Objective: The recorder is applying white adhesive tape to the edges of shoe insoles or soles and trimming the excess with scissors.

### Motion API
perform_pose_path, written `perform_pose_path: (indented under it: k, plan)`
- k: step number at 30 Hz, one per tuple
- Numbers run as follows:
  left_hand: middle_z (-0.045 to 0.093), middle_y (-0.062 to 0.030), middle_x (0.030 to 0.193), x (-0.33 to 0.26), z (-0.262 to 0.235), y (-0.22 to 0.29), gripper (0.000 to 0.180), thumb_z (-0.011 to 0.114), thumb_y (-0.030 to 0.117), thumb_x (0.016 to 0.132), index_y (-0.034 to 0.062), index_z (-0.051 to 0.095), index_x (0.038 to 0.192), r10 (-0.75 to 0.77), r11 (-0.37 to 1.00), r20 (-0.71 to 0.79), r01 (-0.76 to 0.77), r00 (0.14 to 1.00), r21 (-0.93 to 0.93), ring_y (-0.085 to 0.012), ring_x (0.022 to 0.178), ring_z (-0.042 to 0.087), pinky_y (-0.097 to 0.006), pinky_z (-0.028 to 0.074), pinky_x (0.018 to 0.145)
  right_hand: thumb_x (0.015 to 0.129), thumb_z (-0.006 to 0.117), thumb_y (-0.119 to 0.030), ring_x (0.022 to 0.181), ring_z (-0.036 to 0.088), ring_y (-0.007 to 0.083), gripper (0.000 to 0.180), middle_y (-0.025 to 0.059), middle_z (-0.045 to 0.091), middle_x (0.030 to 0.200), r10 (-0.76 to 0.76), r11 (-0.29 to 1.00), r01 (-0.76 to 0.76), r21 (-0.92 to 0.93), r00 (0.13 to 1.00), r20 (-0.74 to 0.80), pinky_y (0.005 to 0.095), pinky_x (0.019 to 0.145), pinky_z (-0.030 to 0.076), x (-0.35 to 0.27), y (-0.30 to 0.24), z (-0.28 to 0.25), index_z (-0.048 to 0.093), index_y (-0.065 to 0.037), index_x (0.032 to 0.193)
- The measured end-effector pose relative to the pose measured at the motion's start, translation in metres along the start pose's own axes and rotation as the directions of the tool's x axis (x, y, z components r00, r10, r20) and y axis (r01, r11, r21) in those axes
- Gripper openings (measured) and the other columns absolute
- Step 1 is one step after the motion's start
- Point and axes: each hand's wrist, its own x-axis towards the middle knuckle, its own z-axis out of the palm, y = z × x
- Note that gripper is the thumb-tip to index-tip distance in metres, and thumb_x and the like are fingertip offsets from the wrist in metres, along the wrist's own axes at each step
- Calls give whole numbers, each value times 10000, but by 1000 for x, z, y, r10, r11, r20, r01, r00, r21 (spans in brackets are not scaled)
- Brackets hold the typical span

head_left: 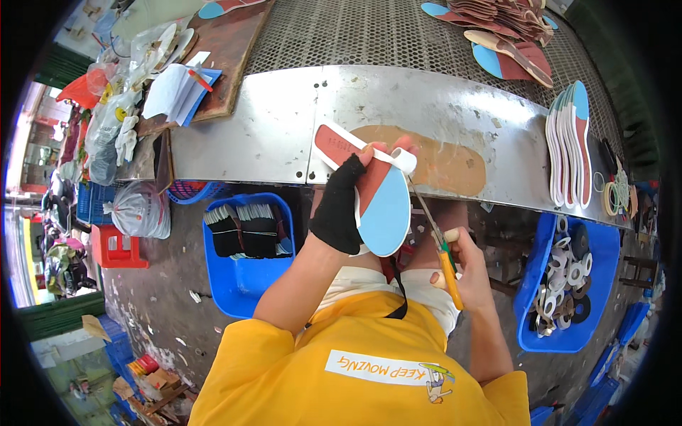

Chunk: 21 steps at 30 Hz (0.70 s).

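My left hand [337,206], in a black fingerless glove, grips a shoe insole [384,213] above my lap, by the front edge of the metal table. The insole is brown-red with a light blue end and a white edge. A curled white strip or roll [404,161] sits by my left fingertips; whether it is attached I cannot tell. My right hand [472,266] is closed around a long, thin-bladed tool [448,273] with a yellow and green handle. Its metal blade points up toward the insole's right edge, close to the white strip.
On the metal table [277,121] lie a brown insole-shaped sheet [455,167] and, at right, a row of white-edged insoles [568,149]. More insoles [497,21] are piled on the mesh surface. Blue bins [245,284] stand below; the right bin [533,334] holds tape rolls.
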Motion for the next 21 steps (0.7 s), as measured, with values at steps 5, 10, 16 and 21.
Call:
perform_pose_path:
  k: [5,10,16,21]
  plan:
    - [481,-145,1391,2,-4,-7,227,523,203,950,22,543,1085,-133,990,20,132,991,46,-267,1332,403,-349,430,1040,696,836,-172,624,490,84,437,35,557,695,-186,977,171,-125,975,-125,239,572,405,12,1,6,480,-35,908]
    - [539,-127,1322,8,-15,-2,359,540,247,943,7,512,1208,-105,962,-37,111,994,251,-217,1055,618,-339,535,885,736,799,-138,631,448,31,306,-31,527,679,-66,937,-7,-349,978,-197,202,558,365,7,2,-13,528,-42,841]
    - [600,-110,1180,16,-20,-22,440,555,297,942,-2,515,1264,88,928,6,-84,996,364,-188,920,639,-338,534,808,785,706,-185,533,527,141,219,117,592,627,-294,720,-161,-675,810,-507,298,515,409,53,10,-92,617,-13,887]
    - [640,-90,1040,4,6,-34,299,559,251,949,-14,620,1076,205,797,23,-181,978,576,-152,884,616,-284,492,803,820,668,-163,532,522,191,154,117,572,635,-649,642,268,-718,688,-323,319,523,408,82,-27,-58,635,-16,850]
